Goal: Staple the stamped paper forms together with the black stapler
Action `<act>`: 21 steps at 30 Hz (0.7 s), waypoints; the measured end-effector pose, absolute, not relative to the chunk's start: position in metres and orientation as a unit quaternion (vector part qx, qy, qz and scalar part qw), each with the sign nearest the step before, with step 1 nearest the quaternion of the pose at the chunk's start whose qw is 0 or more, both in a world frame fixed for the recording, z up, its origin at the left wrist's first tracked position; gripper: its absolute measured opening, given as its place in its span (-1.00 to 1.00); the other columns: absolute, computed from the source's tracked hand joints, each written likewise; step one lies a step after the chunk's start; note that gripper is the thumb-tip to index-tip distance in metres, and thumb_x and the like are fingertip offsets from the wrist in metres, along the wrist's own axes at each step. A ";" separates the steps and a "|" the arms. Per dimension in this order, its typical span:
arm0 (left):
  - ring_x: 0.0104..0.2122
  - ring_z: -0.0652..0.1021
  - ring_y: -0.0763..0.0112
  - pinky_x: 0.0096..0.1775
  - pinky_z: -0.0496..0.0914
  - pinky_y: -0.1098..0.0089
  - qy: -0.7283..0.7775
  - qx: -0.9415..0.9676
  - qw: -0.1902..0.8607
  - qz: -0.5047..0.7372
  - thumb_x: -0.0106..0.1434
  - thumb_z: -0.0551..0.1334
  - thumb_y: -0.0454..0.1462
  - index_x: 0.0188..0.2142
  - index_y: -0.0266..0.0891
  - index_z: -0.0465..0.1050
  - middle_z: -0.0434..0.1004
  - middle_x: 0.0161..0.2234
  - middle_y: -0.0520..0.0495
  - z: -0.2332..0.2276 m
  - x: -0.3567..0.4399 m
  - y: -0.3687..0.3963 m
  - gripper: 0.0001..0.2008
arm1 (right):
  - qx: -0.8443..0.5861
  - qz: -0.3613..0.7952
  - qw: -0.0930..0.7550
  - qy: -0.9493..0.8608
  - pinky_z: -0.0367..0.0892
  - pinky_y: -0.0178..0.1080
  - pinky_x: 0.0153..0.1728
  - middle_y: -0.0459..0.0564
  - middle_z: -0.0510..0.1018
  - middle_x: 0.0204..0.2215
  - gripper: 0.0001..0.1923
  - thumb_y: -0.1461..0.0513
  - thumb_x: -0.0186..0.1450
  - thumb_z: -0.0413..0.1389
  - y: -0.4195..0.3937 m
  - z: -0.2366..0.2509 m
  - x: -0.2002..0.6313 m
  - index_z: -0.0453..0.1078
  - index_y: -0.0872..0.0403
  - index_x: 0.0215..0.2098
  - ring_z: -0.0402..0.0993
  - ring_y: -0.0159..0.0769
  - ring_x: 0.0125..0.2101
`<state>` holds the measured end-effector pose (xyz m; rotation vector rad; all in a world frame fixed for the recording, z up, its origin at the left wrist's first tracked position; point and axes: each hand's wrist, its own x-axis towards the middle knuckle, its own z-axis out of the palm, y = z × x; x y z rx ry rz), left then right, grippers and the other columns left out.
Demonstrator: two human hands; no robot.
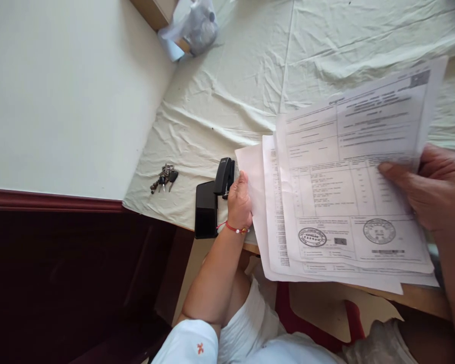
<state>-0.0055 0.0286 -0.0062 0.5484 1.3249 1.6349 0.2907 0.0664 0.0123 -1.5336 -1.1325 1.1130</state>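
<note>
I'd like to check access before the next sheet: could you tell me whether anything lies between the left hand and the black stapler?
Nothing visible does: the left hand rests right beside the black stapler, holding the white printed paper sheets' edge.

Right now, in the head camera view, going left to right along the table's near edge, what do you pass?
Bunch of keys → black phone → black stapler → left hand on the papers' left edge → fanned stack of printed papers → right hand gripping their right side.
</note>
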 end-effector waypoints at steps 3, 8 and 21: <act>0.22 0.55 0.04 0.24 0.45 0.18 0.537 0.244 0.462 0.662 0.22 0.44 0.09 -0.19 -0.23 0.66 0.73 -0.07 -0.15 -0.005 0.000 0.028 -0.57 | -0.599 0.484 0.440 -0.461 0.64 -0.22 -0.33 -0.03 0.72 -0.13 -0.63 0.14 0.20 0.37 0.064 0.020 0.283 0.67 -0.11 0.00 0.66 -0.19 -0.31; 0.26 0.51 0.01 0.21 0.48 0.19 0.507 0.276 0.493 0.651 0.25 0.40 0.12 -0.09 -0.19 0.67 0.70 0.03 -0.18 -0.005 0.004 0.028 -0.53 | -0.570 0.513 0.444 -0.463 0.64 -0.24 -0.31 -0.02 0.72 -0.13 -0.61 0.09 0.22 0.36 0.066 0.015 0.282 0.65 -0.10 0.02 0.69 -0.12 -0.21; 0.21 0.56 0.00 0.23 0.47 0.13 0.493 0.289 0.529 0.628 0.20 0.49 -0.02 -0.06 -0.20 0.68 0.72 0.00 -0.19 -0.002 0.004 0.028 -0.59 | -0.540 0.526 0.428 -0.498 0.63 -0.27 -0.22 -0.06 0.71 -0.09 -0.62 0.07 0.30 0.33 0.065 0.012 0.277 0.61 -0.16 0.09 0.69 -0.16 -0.15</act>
